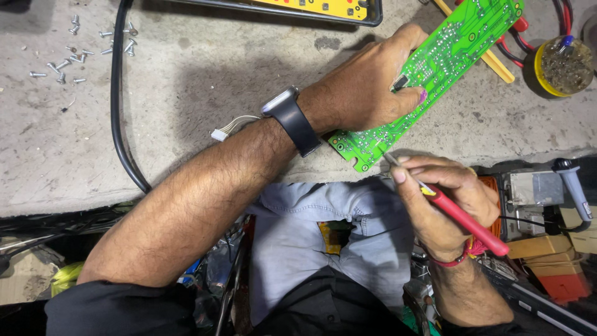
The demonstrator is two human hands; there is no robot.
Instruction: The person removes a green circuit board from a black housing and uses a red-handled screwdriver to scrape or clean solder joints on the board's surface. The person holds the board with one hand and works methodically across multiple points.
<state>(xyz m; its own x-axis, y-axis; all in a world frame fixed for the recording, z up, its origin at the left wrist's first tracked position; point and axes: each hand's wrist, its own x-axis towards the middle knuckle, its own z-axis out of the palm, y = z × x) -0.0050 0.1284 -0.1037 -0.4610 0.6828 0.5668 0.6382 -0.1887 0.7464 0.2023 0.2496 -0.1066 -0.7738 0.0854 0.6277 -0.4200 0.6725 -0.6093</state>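
1. Pinching a red-handled probe tool [463, 214] pen-style in the right hand [438, 202], fingers closed round the shaft; metal tip touching the near corner of the green circuit board [435, 68].
2. Pressing the left hand [367, 84] flat on the board's lower half, fingers curled over it, thumb on a small black chip [400, 82]; pinning rather than gripping.
3. Board lying on the grey concrete bench [199, 106], long axis running from the near corner away up-right; right hand nearer that corner.
4. Sitting further out: loose screws [81, 46], black cable [118, 112], yellow tin [563, 65].
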